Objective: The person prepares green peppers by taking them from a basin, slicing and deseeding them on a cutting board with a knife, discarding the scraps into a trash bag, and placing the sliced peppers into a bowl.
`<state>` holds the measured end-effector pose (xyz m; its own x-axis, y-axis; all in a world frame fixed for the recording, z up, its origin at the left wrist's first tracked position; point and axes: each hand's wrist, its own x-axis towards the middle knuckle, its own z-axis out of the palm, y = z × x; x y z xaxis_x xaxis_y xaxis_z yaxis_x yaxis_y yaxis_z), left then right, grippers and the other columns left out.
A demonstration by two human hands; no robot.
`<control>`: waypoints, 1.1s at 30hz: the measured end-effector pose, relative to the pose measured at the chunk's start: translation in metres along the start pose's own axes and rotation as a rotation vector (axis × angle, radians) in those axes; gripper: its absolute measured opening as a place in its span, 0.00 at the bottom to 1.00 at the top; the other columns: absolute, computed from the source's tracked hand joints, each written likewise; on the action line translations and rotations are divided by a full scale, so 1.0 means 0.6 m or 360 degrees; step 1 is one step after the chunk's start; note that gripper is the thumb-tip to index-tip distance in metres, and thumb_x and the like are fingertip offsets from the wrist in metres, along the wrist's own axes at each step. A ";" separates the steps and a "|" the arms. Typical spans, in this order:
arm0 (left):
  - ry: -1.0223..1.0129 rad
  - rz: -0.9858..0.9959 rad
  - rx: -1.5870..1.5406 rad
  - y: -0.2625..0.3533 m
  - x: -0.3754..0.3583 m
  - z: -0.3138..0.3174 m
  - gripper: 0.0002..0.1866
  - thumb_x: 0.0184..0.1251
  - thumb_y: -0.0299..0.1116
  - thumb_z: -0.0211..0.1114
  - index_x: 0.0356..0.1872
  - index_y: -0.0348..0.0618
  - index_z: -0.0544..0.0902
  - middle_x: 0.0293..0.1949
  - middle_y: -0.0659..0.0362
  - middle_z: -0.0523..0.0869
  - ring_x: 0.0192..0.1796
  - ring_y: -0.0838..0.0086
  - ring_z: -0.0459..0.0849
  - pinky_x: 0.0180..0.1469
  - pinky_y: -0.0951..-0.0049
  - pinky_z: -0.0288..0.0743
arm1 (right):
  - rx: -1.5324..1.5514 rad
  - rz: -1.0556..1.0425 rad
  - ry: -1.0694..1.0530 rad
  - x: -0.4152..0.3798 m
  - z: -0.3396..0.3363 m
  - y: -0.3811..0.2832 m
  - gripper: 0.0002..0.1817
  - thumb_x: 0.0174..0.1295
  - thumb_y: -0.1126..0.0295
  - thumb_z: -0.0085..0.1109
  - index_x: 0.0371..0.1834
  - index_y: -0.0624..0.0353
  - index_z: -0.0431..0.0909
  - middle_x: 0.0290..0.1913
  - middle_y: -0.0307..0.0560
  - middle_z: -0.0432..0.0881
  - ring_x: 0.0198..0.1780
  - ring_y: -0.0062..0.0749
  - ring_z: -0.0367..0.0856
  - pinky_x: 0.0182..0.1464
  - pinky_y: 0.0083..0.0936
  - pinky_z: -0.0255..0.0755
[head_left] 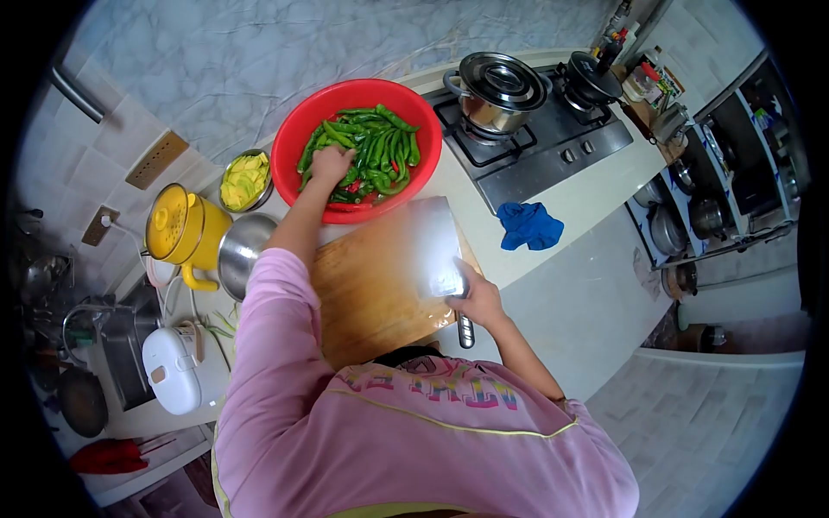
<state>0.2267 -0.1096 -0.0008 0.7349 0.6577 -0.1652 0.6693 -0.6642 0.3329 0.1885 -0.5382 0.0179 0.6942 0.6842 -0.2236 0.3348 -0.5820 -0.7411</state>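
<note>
My left hand reaches down into a red basin full of long green peppers, a few red pieces among them. Its fingers are bent and held together over the peppers; whatever is in them is hidden. In my right hand is a cleaver, gripped near where its black handle meets the broad blade. The blade shines with glare above the right side of a wooden cutting board. That board's surface looks wet near its front right corner.
Left of the basin stand a bowl of yellow-green slices, a metal bowl, a yellow pot and a white appliance. A blue cloth lies before the gas stove, which bears a lidded steel pot.
</note>
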 end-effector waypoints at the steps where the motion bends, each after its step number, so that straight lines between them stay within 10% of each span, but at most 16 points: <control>1: 0.0048 0.0035 0.0099 0.031 -0.016 0.013 0.24 0.63 0.48 0.57 0.59 0.52 0.73 0.49 0.51 0.82 0.55 0.58 0.77 0.55 0.41 0.61 | 0.0003 0.0016 -0.0007 0.000 -0.001 -0.002 0.43 0.39 0.64 0.65 0.67 0.46 0.63 0.45 0.56 0.80 0.42 0.46 0.81 0.45 0.35 0.74; 11: 0.0019 0.0456 0.0707 -0.010 -0.064 -0.034 0.22 0.66 0.36 0.51 0.62 0.60 0.70 0.50 0.52 0.81 0.53 0.59 0.78 0.56 0.44 0.63 | -0.0016 -0.0062 0.0059 0.001 0.007 0.012 0.42 0.39 0.64 0.65 0.66 0.47 0.64 0.43 0.56 0.81 0.40 0.47 0.81 0.44 0.35 0.74; 17: -0.0814 0.0486 0.0663 -0.025 -0.022 -0.068 0.23 0.67 0.47 0.53 0.61 0.55 0.73 0.55 0.52 0.78 0.58 0.61 0.75 0.57 0.53 0.68 | 0.0033 -0.0010 -0.0004 -0.001 0.001 0.006 0.42 0.39 0.64 0.65 0.65 0.49 0.64 0.44 0.56 0.80 0.40 0.47 0.81 0.44 0.36 0.73; 21: 0.0364 0.0826 0.0687 -0.020 -0.006 -0.058 0.20 0.62 0.36 0.55 0.56 0.49 0.77 0.63 0.52 0.70 0.66 0.61 0.67 0.64 0.56 0.62 | 0.0070 -0.0017 -0.0014 -0.002 0.000 0.009 0.42 0.39 0.64 0.65 0.65 0.49 0.64 0.43 0.56 0.80 0.40 0.47 0.81 0.43 0.35 0.74; 30: -0.0175 0.1062 0.0696 0.013 0.013 0.012 0.14 0.64 0.32 0.47 0.47 0.41 0.76 0.48 0.53 0.78 0.54 0.60 0.76 0.55 0.59 0.70 | 0.0091 -0.0005 0.0036 -0.001 0.000 0.009 0.42 0.39 0.64 0.65 0.66 0.45 0.64 0.41 0.54 0.80 0.37 0.45 0.80 0.42 0.34 0.74; 33: -0.0102 0.0585 0.0936 0.011 0.012 -0.005 0.17 0.62 0.35 0.51 0.50 0.42 0.75 0.50 0.49 0.78 0.54 0.58 0.77 0.56 0.60 0.70 | 0.0093 -0.0001 0.0009 0.003 0.001 0.013 0.42 0.39 0.65 0.66 0.66 0.45 0.64 0.40 0.55 0.80 0.37 0.45 0.80 0.42 0.33 0.74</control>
<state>0.2359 -0.1085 0.0030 0.9181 0.3428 -0.1987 0.3104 -0.9340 -0.1771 0.1919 -0.5415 0.0112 0.6976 0.6821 -0.2194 0.2976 -0.5544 -0.7772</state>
